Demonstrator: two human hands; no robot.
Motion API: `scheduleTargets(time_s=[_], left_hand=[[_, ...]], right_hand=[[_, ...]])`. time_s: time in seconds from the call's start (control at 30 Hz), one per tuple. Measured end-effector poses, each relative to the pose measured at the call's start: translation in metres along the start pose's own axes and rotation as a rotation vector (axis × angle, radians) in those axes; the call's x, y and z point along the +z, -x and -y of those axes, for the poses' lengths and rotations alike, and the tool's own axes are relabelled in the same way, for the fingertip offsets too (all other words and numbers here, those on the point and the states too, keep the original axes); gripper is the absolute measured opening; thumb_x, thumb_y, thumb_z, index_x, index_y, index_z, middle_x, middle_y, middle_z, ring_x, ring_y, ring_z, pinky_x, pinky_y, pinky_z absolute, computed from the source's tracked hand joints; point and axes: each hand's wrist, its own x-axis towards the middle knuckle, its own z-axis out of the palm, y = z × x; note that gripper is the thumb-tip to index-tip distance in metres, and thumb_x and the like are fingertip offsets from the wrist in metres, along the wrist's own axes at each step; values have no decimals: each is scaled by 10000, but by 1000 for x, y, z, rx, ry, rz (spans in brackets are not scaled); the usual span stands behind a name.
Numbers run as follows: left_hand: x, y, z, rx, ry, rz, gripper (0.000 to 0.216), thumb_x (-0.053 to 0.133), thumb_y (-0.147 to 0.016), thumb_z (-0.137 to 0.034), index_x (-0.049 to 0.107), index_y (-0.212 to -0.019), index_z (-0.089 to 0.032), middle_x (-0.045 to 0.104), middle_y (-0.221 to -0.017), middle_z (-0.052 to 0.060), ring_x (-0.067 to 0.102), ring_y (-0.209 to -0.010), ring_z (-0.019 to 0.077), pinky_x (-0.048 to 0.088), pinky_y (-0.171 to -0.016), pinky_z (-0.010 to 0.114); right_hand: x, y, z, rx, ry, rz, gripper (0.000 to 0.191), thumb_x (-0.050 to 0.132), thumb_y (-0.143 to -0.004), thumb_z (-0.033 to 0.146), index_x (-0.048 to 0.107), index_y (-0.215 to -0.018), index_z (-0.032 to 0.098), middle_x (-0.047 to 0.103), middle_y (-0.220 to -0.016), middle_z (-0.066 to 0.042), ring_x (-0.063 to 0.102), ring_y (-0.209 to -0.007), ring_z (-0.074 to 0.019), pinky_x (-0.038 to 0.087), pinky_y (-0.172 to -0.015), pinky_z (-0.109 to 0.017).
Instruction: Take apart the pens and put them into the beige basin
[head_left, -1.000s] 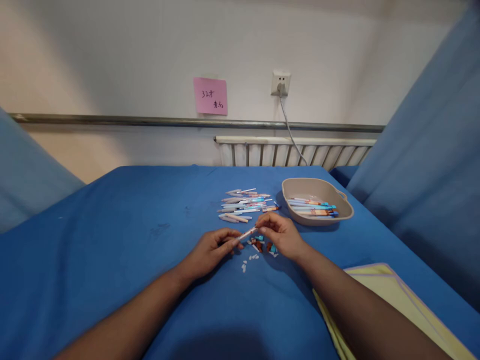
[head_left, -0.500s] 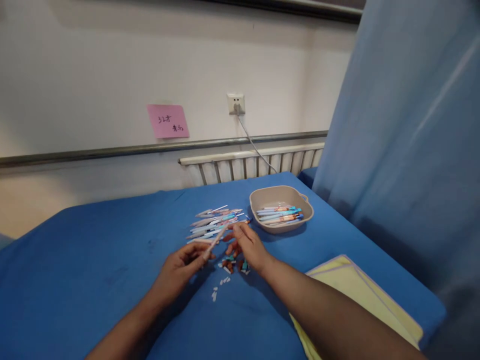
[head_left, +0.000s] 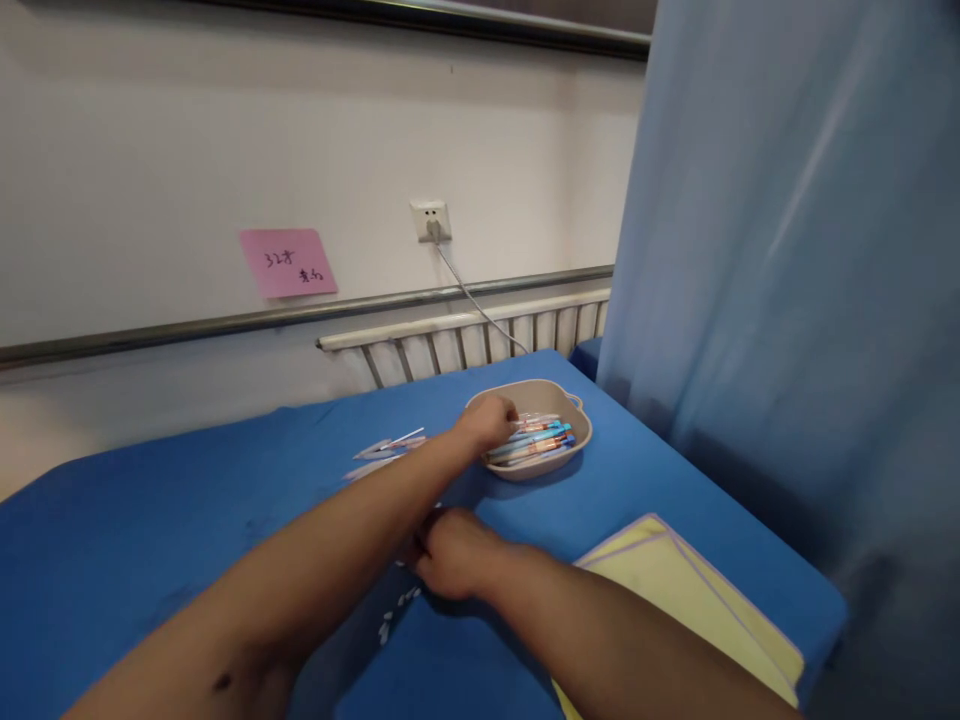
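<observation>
My left hand (head_left: 489,420) is inside the beige basket (head_left: 582,448), its fingers closed on a pen at the left end of the pens (head_left: 536,442) lying there. The fingertips are partly hidden. My right hand (head_left: 454,552) is low over the blue cover, fingers curled down at the small pen parts; what they hold is hidden. White small pieces (head_left: 385,626) lie scattered left of that hand. Behind my left forearm, several pens (head_left: 379,452) form a pile, mostly covered from view.
A folded yellow cloth (head_left: 679,590) lies at the right on the blue cover (head_left: 187,500). Beyond the bed are a white rail (head_left: 450,322), a plugged-in cable (head_left: 476,298) and a pink note (head_left: 289,263) on the wall. A blue curtain (head_left: 720,250) hangs at right.
My left hand has moved from the middle of the bed, where it held a pen, across into the basket. My right hand has dropped toward the small parts. The view has turned right.
</observation>
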Motion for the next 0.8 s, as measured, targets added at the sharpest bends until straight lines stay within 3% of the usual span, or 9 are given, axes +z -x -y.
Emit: scheduleTargets(time_s=[0.13, 0.23, 0.33, 0.4, 0.53, 0.63, 0.7, 0.8], left_hand=[[20, -26, 3, -72, -54, 122, 293, 537, -889, -332, 571, -1110, -142, 587, -1117, 67, 594, -959, 216, 515, -806, 391], [25, -35, 3, -106, -68, 142, 229, 575, -865, -305, 612, -1030, -150, 628, -1042, 67, 609, -920, 193, 508, -803, 371], [20, -33, -1, -106, -44, 109, 162, 684, -738, -225, 687, -884, -155, 694, -886, 63, 637, -864, 212, 487, -777, 300], [8, -21, -1, -91, -7, 60, 195, 676, -699, -190, 709, -890, -167, 715, -880, 67, 645, -862, 214, 472, -761, 257], [-25, 35, 18, -64, 76, -71, 275, 541, -801, -246, 677, -1032, -184, 697, -1043, 51, 627, -926, 180, 456, -814, 242], [-37, 104, 52, -104, 184, -298, 270, 528, -816, -336, 687, -970, -181, 714, -935, 42, 630, -843, 184, 467, -799, 275], [-30, 153, 79, -229, 254, -410, 279, 529, -811, -371, 687, -925, -173, 716, -878, 49, 632, -792, 198, 477, -743, 294], [-3, 214, 115, -439, 298, -529, 295, 514, -807, -372, 678, -933, -161, 713, -858, 61, 637, -771, 212, 483, -705, 306]], right_hand=[[-1, -3, -2, -77, 54, 47, 349, 437, -878, 352, 668, -1019, 131, 676, -1090, -149, 630, -970, -290, 480, -770, -342], [-4, -2, -1, -94, 93, 78, 314, 467, -861, 312, 665, -1038, 145, 683, -1086, -125, 637, -948, -268, 482, -752, -320], [-7, 0, -1, -65, 91, 77, 311, 465, -858, 308, 664, -1038, 151, 691, -1066, -118, 642, -928, -262, 478, -712, -309], [-7, 1, -5, -21, 42, 21, 299, 449, -867, 305, 662, -1022, 162, 698, -1044, -108, 646, -912, -251, 468, -699, -300], [-2, -2, -20, 78, -126, -179, 234, 449, -865, 218, 642, -994, 187, 714, -941, -60, 650, -844, -182, 437, -702, -251], [7, -7, -30, 187, -214, -246, 183, 474, -870, 240, 642, -917, 188, 706, -804, -31, 633, -715, -148, 426, -638, -227], [13, -9, -33, 207, -227, -258, 169, 480, -867, 230, 642, -895, 189, 695, -764, -18, 621, -692, -139, 423, -623, -220], [19, -10, -36, 188, -208, -253, 156, 503, -851, 210, 649, -901, 189, 690, -809, -24, 618, -745, -148, 430, -656, -231]])
